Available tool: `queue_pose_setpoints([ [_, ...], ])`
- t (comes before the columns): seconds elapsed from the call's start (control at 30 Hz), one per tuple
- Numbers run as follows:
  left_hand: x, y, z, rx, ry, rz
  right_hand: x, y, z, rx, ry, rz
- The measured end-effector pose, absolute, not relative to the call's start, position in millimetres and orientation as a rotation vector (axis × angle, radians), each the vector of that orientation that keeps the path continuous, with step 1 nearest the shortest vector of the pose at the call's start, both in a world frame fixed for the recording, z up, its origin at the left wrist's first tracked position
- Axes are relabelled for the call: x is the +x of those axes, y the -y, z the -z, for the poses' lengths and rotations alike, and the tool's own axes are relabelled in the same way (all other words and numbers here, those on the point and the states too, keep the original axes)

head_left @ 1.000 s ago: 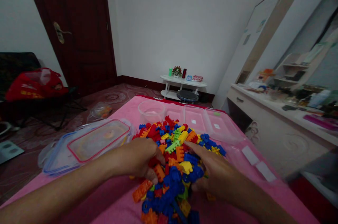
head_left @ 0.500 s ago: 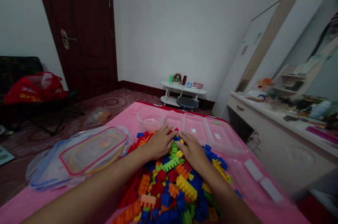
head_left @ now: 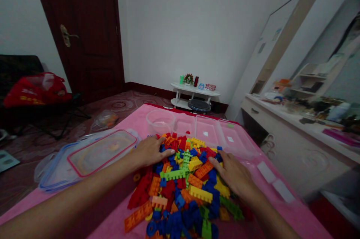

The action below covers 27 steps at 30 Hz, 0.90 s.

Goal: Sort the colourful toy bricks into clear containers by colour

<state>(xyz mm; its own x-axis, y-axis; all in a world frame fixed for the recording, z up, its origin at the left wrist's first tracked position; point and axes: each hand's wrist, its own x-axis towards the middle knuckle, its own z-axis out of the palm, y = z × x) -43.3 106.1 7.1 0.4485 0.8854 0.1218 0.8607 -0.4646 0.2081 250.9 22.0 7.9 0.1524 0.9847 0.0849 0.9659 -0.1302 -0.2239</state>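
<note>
A large heap of toy building bricks (head_left: 182, 184) in red, blue, yellow, orange and green lies on a pink cloth (head_left: 135, 121). At the heap's left side rests my left hand (head_left: 150, 151), its thumb stretched over the bricks and its fingers reaching along the edge. My right hand (head_left: 232, 169) lies against the right side, thumb and fingers apart. Both hands touch the outer bricks, and neither grips one. Among the middle bricks are a long light green brick (head_left: 173, 175) and a yellow brick (head_left: 200, 194).
Behind the heap stand a round clear tub (head_left: 161, 117) and clear rectangular boxes (head_left: 208, 128). To the left, clear lids are stacked, the top one a red-rimmed lid (head_left: 102, 152). A cream dresser (head_left: 298, 145) borders the right side.
My hands have moved apart from the top of the heap, the left one leftward and the right one rightward. More bricks show between them.
</note>
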Motion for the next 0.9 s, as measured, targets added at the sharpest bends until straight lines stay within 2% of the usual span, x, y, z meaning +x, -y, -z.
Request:
queue_pose_setpoints([
  [0.1, -33, -112, -6, 2.506, -1.568, -0.155, 245, -37, -2, -2.257, 1.933, -0.16],
  [0.3, -28, -121, -4, 2.393, -1.424, -0.193, 229, -50, 9, -2.016, 1.776, -0.563],
  [0.47, -15, -124, 5, 2.275, -1.29, -0.336, 208, -57, 15, -1.488, 1.495, -1.025],
  [0.63, -1, -120, -13, 1.999, -0.807, -0.578, 187, -55, -12, -1.092, 1.264, -1.41],
  [0.77, -21, -106, -47, 2.042, -0.563, -0.49, 201, -35, -48, -1.204, 1.465, -1.323],
  [0.9, -73, -82, -61, 2.405, -0.858, -0.414, 243, 14, -52, -1.581, 1.87, -0.805],
])
